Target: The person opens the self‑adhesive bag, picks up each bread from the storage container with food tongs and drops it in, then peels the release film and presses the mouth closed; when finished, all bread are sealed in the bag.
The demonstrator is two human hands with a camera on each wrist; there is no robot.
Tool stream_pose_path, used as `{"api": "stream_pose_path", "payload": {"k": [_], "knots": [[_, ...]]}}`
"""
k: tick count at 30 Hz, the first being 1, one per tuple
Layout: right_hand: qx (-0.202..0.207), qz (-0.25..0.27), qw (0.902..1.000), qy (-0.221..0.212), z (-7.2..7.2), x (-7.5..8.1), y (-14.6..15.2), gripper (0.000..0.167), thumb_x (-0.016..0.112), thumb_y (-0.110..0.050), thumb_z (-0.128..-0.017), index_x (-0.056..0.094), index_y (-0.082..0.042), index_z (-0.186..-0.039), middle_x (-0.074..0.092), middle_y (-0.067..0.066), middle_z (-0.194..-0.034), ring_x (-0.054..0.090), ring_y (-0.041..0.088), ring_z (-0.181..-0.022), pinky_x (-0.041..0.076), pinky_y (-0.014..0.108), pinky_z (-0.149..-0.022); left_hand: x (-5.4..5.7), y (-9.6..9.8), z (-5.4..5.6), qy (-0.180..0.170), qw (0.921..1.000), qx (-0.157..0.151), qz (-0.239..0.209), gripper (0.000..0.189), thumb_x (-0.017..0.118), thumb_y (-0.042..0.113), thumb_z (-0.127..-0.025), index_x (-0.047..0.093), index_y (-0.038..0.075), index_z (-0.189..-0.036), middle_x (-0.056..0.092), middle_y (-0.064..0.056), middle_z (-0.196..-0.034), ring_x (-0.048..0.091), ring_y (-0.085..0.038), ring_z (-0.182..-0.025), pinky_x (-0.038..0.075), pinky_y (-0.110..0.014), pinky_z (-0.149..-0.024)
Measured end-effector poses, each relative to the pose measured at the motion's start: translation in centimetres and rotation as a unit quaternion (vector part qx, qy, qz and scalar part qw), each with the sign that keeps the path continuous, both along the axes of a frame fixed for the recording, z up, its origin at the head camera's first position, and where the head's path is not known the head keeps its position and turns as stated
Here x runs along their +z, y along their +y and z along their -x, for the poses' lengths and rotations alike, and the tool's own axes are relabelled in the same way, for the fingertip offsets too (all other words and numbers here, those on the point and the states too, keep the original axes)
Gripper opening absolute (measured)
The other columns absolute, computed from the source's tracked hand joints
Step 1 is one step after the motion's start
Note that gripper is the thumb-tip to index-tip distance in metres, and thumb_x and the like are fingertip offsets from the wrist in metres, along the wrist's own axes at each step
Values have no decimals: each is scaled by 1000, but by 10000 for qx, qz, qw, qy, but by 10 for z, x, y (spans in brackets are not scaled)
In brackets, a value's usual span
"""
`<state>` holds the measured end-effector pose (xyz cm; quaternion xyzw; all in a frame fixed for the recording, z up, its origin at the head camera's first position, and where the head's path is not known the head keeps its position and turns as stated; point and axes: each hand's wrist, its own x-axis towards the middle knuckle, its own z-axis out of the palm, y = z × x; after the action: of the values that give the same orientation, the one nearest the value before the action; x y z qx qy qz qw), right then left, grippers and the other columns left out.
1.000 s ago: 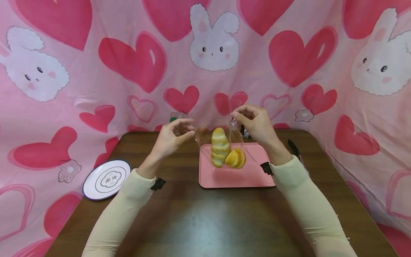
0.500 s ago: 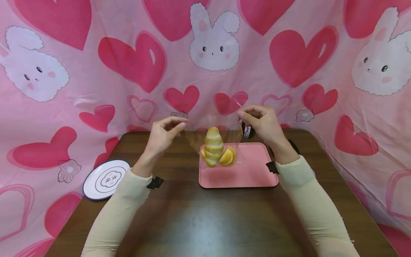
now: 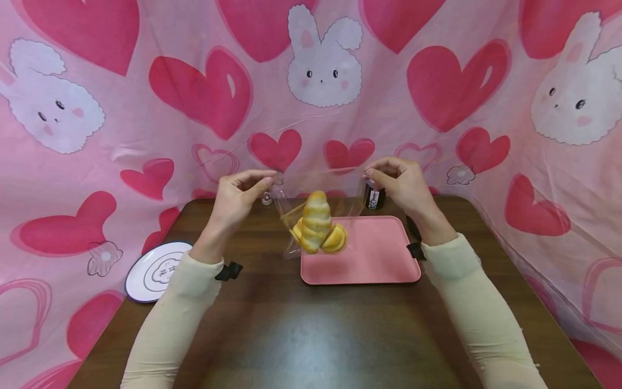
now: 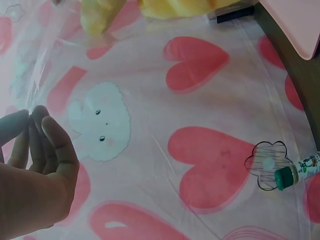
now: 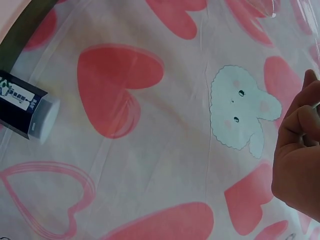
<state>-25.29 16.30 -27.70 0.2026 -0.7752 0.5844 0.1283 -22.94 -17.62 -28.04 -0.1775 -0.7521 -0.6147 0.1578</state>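
A clear plastic bag (image 3: pixel 340 186) hangs stretched between both hands over the pink tray's left part. Inside it a long ridged bread roll (image 3: pixel 317 221) stands upright, with smaller yellow bread pieces (image 3: pixel 335 239) at either side of its base. My left hand (image 3: pixel 232 200) pinches the bag's upper left edge. At its upper right edge, my right hand (image 3: pixel 405 186) pinches the film between thumb and fingers. The left wrist view shows the left hand (image 4: pixel 45 165) with fingertips together on the film; the right hand (image 5: pixel 300 140) is partly cut off in the right wrist view.
The pink tray (image 3: pixel 374 259) lies on the brown table (image 3: pixel 311 335). A white plate (image 3: pixel 155 270) with a dark rim sits at the left edge. Behind the hands stand a small green-capped bottle (image 4: pixel 300 172) and a black-labelled container (image 3: pixel 374 197). A heart-patterned cloth hangs behind.
My left hand has moved left and now pinches the film. The right hand has shifted slightly right, spreading the bag wider. The bag and bread have drifted left, showing another yellow bread piece.
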Motion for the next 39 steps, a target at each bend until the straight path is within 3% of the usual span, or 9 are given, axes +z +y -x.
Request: {"api": "stream_pose_path", "payload": {"k": [6, 14, 20, 25, 30, 34, 39], "knots": [[169, 38, 9999, -8, 0, 2, 1, 22, 71, -17, -92, 71, 2, -102, 73, -14, -77, 59, 9, -62, 40, 24, -43, 4, -2, -1, -60, 9998, -75, 147, 29, 73, 19, -91, 73, -1, -113, 75, 16, -93, 64, -6, -74, 51, -19, -61], [341, 168, 9993, -9, 1, 2, 4, 10, 73, -15, -91, 77, -13, -99, 69, -10, -69, 58, 12, -60, 41, 22, -43, 7, -5, -2, 72, 9998, -193, 52, 25, 71, 12, -92, 73, -3, -111, 75, 16, -93, 69, -5, -82, 59, -20, -73], [659, 446, 9966, 206, 1, 1, 6, 10, 73, -10, -90, 77, -9, -99, 67, -6, -66, 54, 13, -57, 39, 22, -41, 8, -9, -3, 235, 9989, -411, 25, 20, 71, 11, -92, 75, 0, -109, 76, 11, -95, 69, -7, -82, 59, -22, -74], [885, 569, 9928, 565, 0, 0, 10, 13, 71, -4, -89, 77, -5, -101, 66, -2, -66, 52, 17, -56, 42, 21, -43, 9, -13, -4, 421, 9959, -789, -114, 17, 71, 7, -91, 77, 7, -107, 77, 6, -98, 69, -7, -84, 59, -21, -75], [1443, 805, 9805, 1063, 0, -1, 12, 19, 66, 8, -88, 77, 0, -101, 72, -2, -74, 53, 16, -57, 45, 19, -48, 10, -16, -5, 712, 9884, -1325, -224, 20, 68, 0, -91, 78, 9, -105, 74, 6, -94, 68, -5, -81, 59, -21, -73], [1689, 899, 9740, 1211, -1, -2, 12, 20, 65, 11, -88, 77, 1, -99, 75, -1, -81, 56, 12, -59, 49, 19, -53, 8, -18, -5, 986, 9812, -1646, -229, 18, 68, -1, -91, 77, 4, -105, 71, 2, -91, 67, -9, -78, 59, -23, -71], [1856, 867, 9716, 1185, -1, -4, 13, 20, 64, 11, -89, 77, 1, -100, 75, -2, -85, 56, 12, -62, 50, 19, -56, 5, -21, -3, 1379, 9743, -1780, -51, 16, 69, 2, -91, 74, -8, -102, 68, -4, -88, 64, -14, -77, 58, -24, -69]]}}
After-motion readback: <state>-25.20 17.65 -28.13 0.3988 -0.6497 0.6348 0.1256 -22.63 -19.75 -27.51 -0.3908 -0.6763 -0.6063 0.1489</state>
